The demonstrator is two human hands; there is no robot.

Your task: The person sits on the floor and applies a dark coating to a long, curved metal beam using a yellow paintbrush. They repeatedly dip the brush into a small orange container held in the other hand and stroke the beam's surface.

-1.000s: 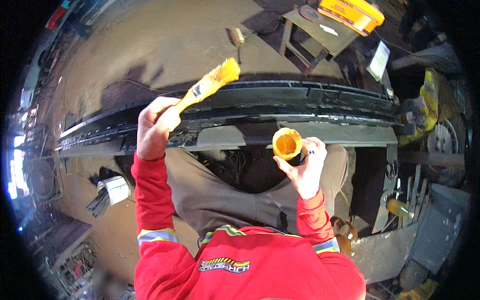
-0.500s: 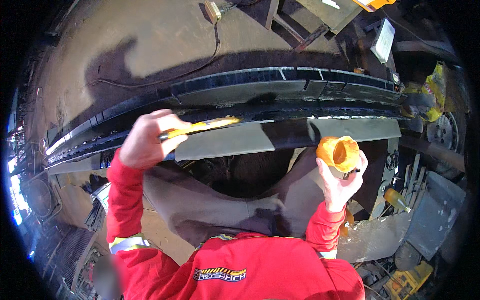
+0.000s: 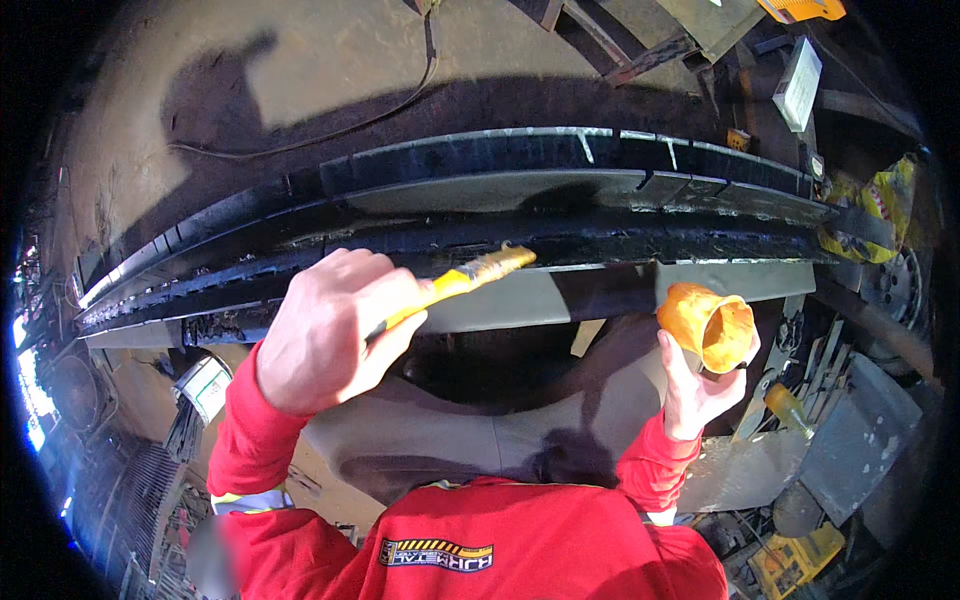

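Observation:
My left hand (image 3: 335, 325) is closed around the yellow handle of a paintbrush (image 3: 455, 285), whose bristle end points right. Its tip is over the near side of a long dark metal beam (image 3: 430, 245); I cannot tell if it touches. On the right, my right hand (image 3: 700, 392) holds an orange-coated cup (image 3: 708, 325) from below and behind, its mouth tilted toward me. What is inside the cup is not clear. Grey flat plates (image 3: 500, 303) run along the beam's near edge, above my lap.
A cable (image 3: 375, 120) lies on the floor beyond the beam. To the right are a bottle (image 3: 787, 408), a grey metal sheet (image 3: 860, 430) and a yellow bag (image 3: 888, 205). A yellow tool (image 3: 797, 562) sits at the lower right, a white bucket (image 3: 205, 385) behind my left forearm.
My left hand has come closer to me and right, carrying the brush rightward along the beam. The cup in my right hand sits slightly farther right and lower in view; the whole view has shifted.

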